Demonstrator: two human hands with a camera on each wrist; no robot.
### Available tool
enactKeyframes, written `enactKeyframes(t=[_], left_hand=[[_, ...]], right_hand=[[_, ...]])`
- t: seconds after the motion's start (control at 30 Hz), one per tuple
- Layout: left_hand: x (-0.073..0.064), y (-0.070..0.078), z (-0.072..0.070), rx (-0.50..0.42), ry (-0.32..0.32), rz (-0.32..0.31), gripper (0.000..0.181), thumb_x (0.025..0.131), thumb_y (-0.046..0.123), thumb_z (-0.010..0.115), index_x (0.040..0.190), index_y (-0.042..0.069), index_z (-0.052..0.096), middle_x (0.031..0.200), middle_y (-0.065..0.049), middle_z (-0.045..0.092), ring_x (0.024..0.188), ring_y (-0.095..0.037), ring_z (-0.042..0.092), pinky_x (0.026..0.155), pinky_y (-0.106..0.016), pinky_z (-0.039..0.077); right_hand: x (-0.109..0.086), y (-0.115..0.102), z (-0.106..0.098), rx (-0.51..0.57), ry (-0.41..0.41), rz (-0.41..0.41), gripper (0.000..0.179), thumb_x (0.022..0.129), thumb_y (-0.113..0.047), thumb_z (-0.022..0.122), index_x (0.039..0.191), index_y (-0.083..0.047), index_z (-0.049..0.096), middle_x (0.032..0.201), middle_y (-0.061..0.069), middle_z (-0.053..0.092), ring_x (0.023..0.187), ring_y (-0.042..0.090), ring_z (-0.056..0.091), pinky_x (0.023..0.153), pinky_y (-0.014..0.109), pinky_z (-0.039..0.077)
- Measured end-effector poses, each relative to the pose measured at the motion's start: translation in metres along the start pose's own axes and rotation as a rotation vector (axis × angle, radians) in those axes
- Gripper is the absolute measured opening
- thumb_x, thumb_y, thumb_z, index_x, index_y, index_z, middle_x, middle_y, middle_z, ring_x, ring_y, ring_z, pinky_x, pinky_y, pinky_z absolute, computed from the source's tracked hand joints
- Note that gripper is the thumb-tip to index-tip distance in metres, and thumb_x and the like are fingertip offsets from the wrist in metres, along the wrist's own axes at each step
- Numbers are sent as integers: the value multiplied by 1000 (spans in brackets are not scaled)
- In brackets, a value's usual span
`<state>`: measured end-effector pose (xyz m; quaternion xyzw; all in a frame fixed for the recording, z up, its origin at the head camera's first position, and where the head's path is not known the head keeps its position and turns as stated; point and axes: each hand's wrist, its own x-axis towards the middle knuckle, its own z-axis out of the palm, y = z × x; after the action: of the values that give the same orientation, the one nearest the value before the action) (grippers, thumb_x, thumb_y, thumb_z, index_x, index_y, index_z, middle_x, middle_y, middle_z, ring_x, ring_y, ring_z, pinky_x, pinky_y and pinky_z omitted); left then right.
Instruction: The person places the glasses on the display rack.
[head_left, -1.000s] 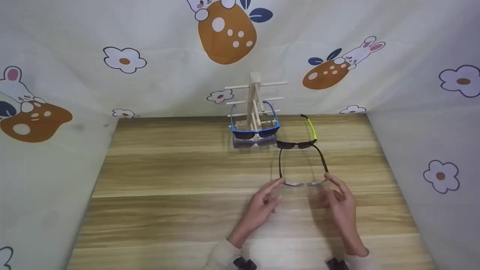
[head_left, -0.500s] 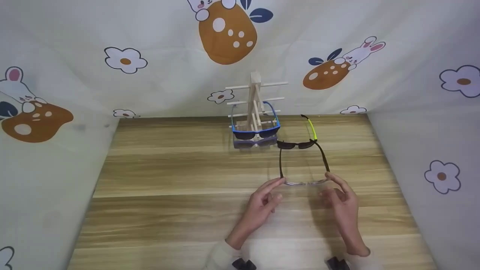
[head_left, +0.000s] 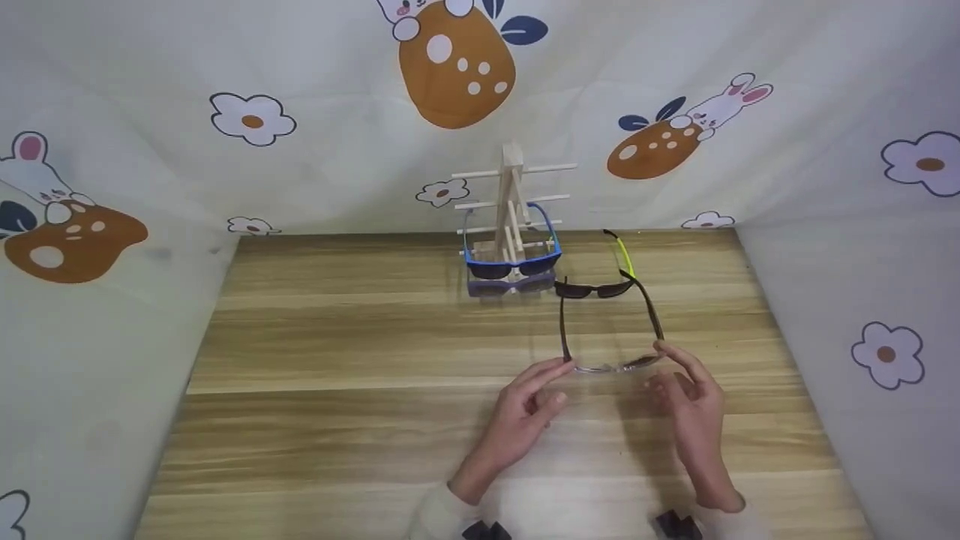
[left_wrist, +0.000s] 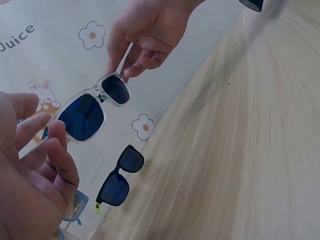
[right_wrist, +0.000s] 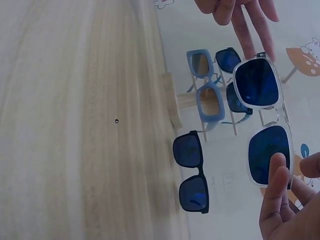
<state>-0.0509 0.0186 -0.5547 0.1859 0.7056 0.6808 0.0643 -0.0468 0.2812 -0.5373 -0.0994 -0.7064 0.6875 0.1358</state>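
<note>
Clear-framed sunglasses (head_left: 641, 362) with dark temples and blue-tinted lenses (right_wrist: 257, 82) are held up between the two hands. At the frame's left end, the left hand (head_left: 517, 412) holds it by the corner near the hinge. The right hand (head_left: 696, 420) grips the opposite corner, its fingertips where temple meets frame. The temples point away from the person, unfolded. In the left wrist view both dark lenses (left_wrist: 82, 117) show between the hands. Just beyond the temple tips in the head view sit black sunglasses (head_left: 592, 290) with a yellow-green temple (head_left: 625, 259).
A wooden glasses rack (head_left: 511, 195) with crossbars stands near the back wall. It bears blue-framed sunglasses (head_left: 555, 247) and, lower down, grey-blue ones (head_left: 510, 287). A patterned cloth (head_left: 337, 165) encloses the wood-grain table (head_left: 315, 435) at the back and sides.
The clear-framed sunglasses have shifted slightly right and tilted, so more of the right lens shows. The right hand has drifted a little right; the rack and other glasses stay put.
</note>
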Motion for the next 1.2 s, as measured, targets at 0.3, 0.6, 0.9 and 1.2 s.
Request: enactKeyframes(t=[0.3,0.6,0.9,1.2], left_hand=[[-2,5,-4,74,15,43,42,113,25,65,154,18,67,157,-5,63,71,0,51,65,-16,47],[-6,12,-10,84,48,75,40,111,22,68,151,17,71,150,-4,67,72,-5,53,65,-19,47],[-8,16,-15,93,124,141,36,109,16,69,145,13,74,147,-10,69,72,-4,52,64,-18,48],[-7,17,-20,71,204,244,35,107,4,67,139,12,77,141,-12,71,71,-4,51,63,-20,48]], right_hand=[[2,-7,3,-20,-4,-49,37,106,13,61,141,6,70,130,7,75,81,20,74,65,22,58],[2,-13,7,17,-56,-138,33,107,11,63,140,12,68,129,4,79,79,15,74,65,22,57],[2,-21,12,53,-116,-188,35,106,11,64,141,13,67,131,6,79,78,17,74,65,21,57],[3,-27,20,69,-177,-221,39,105,13,63,143,12,66,133,6,77,77,14,72,59,21,51]])
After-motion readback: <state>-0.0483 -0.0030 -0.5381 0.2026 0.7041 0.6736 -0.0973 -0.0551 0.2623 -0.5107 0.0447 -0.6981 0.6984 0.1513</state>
